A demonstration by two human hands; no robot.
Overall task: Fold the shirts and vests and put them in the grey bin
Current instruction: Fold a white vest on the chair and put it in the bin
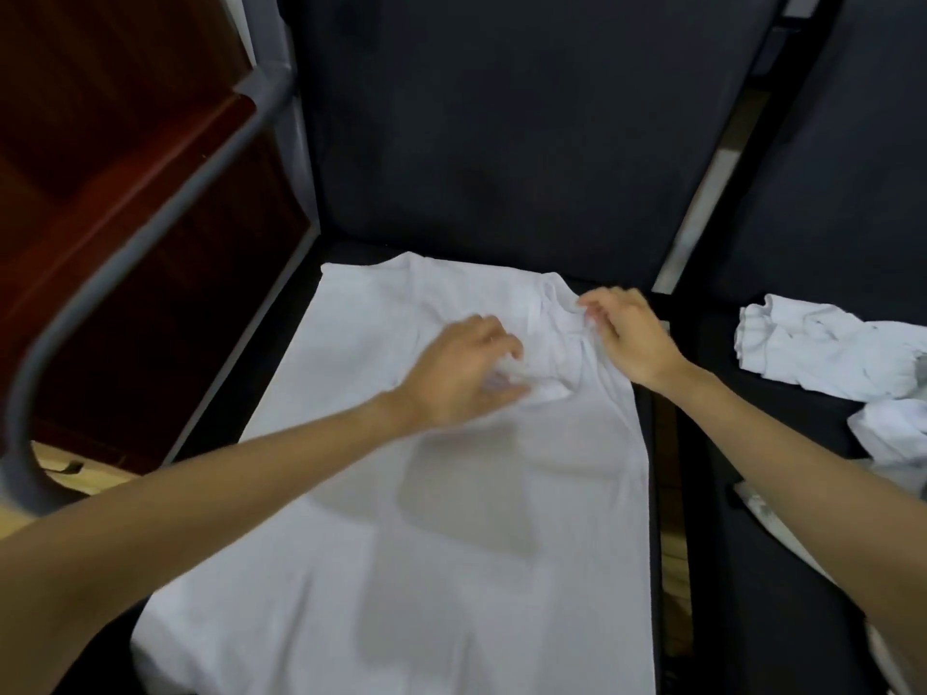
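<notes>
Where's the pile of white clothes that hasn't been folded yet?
In the head view, the unfolded white clothes lie at the right edge on the neighbouring dark seat, just right of the right hand and the spread white shirt.

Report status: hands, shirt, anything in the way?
Left hand and right hand both pinching bunched cloth. Shirt spread flat, unfolded. More garments wait right; nothing in the way.
</notes>
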